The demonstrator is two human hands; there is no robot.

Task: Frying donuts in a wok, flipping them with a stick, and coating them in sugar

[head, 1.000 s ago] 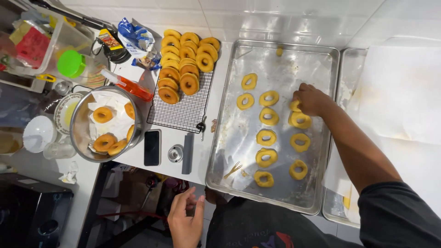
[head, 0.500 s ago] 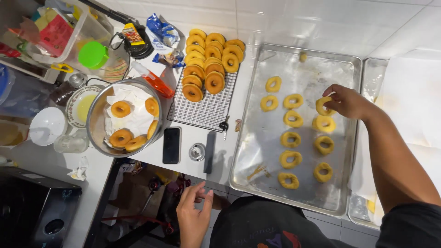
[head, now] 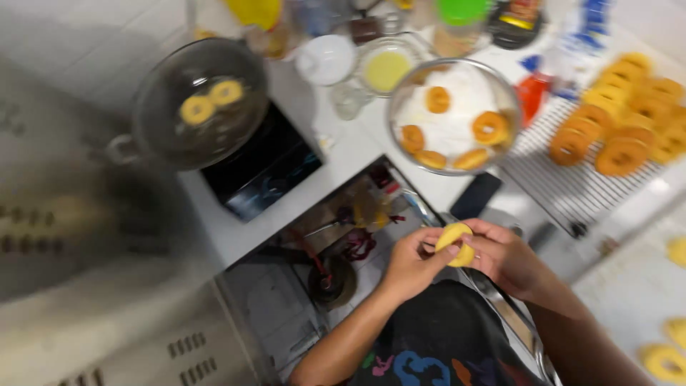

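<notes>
A pale yellow raw dough ring (head: 456,243) is held in front of my body by both hands. My left hand (head: 411,261) grips its left side and my right hand (head: 507,257) grips its right side, fingers pinching the ring. At the upper left, a metal pot (head: 143,121) sits on a black induction cooker (head: 261,171), with two dough rings (head: 196,109) floating in it. The picture is blurred by motion.
A paper-lined metal bowl (head: 454,125) holds several fried rings. A wire rack (head: 564,186) at the right carries several more golden rings (head: 622,154). A dark phone (head: 475,195) lies below the bowl. A metal tray (head: 629,300) with raw rings (head: 661,357) is at the lower right. Containers crowd the top edge.
My right hand left the tray with a dough ring and my left hand joined it. The view swung left, bringing the pot and cooker into sight.
</notes>
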